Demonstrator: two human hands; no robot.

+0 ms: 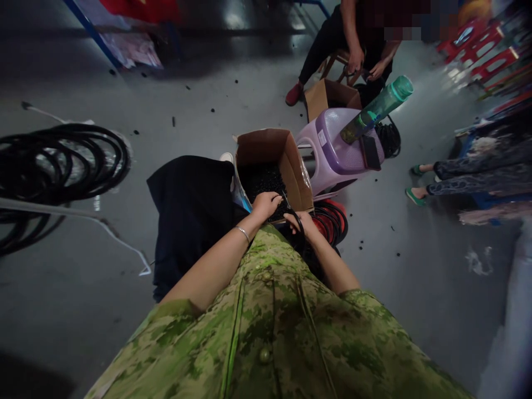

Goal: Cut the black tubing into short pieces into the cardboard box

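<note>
A: Cardboard box (286,152) first: we have it open on the floor just ahead of our lap, between the dark cloth (187,216) on our left and the purple plastic stool (332,152) on our right. It holds a heap of small black pieces (264,180).

B: Hand positions?

A: Our left hand (266,204) is over the near edge of the box, fingers curled down into the black pieces; whether it grips any we cannot tell. Our right hand (302,223) is just beside it at the box's near corner, closed around a black rubber loop (298,228). The two hands are near each other, not touching.

B: Risks from here?

A: In our judgement, three. The box flap could fold under the left wrist and tip pieces onto the floor, where loose ones already lie. The loop could snag on the red and black rings (332,221) stacked by the right forearm. The green water bottle (378,108) leans on the stool beside a phone (369,152); a knock to the stool would likely send both off.

B: Others nearby?

A: A seated person (353,33) works over another box (328,95) beyond the stool; coiled black hose (62,160) lies well apart on our left
</note>
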